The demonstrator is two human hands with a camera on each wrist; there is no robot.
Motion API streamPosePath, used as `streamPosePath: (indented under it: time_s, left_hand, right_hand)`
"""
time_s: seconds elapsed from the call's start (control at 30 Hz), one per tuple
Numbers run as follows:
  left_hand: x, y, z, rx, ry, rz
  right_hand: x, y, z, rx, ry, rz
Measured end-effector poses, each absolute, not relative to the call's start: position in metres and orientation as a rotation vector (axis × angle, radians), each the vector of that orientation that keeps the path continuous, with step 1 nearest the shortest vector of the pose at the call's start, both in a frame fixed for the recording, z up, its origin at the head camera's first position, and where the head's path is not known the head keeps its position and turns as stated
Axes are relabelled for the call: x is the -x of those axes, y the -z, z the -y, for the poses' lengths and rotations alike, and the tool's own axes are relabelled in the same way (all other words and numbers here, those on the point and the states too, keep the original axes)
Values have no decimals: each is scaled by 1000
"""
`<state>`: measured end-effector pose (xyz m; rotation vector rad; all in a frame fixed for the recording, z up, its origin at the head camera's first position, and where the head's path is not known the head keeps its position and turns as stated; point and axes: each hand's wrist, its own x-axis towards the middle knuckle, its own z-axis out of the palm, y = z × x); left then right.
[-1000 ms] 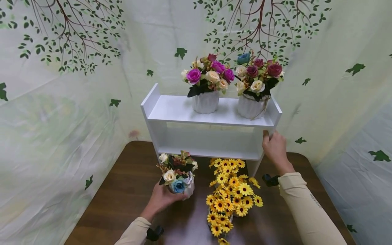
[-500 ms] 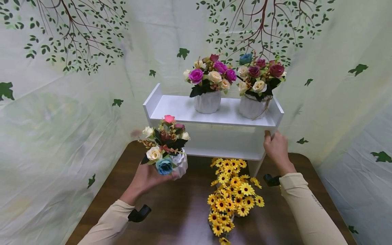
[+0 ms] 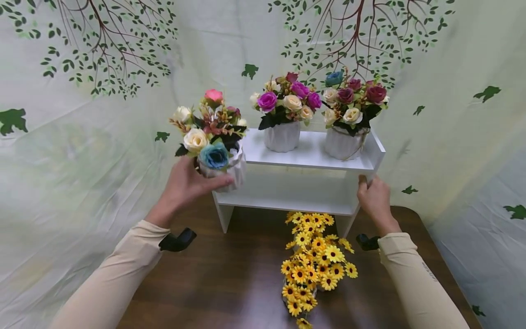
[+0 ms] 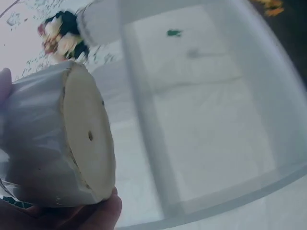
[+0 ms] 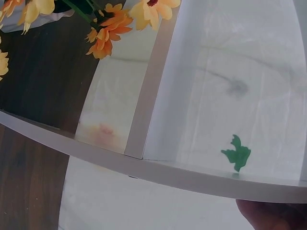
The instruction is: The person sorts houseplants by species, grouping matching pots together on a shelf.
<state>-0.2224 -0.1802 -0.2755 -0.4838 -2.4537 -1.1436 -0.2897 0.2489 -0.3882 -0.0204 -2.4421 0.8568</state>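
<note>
My left hand grips a white flowerpot with cream, blue and coral artificial roses. It is raised in front of the white shelf's left end. In the left wrist view the pot's flat underside shows a small hole, with fingers curled around its wall. My right hand holds the edge of the shelf's right side panel, below the top board. Most of that hand is outside the right wrist view. Two potted rose arrangements, one with purple roses and one with dark red roses, stand on the top board.
Yellow daisy-like flowers in pots stand on the dark wooden table in front of the shelf and partly under it. A pale cloth backdrop with printed leaves hangs close behind. The lower shelf board spans between the side panels.
My left hand has lifted the flowerpot from low over the table up and slightly left, to the height of the shelf's top board. My right hand stays on the side panel.
</note>
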Motion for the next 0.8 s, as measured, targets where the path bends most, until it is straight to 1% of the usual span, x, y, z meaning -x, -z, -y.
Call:
streamPosePath:
  time_s: [0.2,0.4,0.57,0.8]
  left_hand:
    - [243,237,175,344,1221,2484]
    - [269,217,169,222,1252,2526]
    - [289,214,163,114,1341,2500]
    - [310,226,147,-50,1500,2424]
  right_hand:
    - [291,389,-249,0,-838,2411]
    - [289,386,-248,-6,-836,2422]
    - [289,384,-249,-33,-821,2417]
    - [289,386,-249,-19,-833,2426]
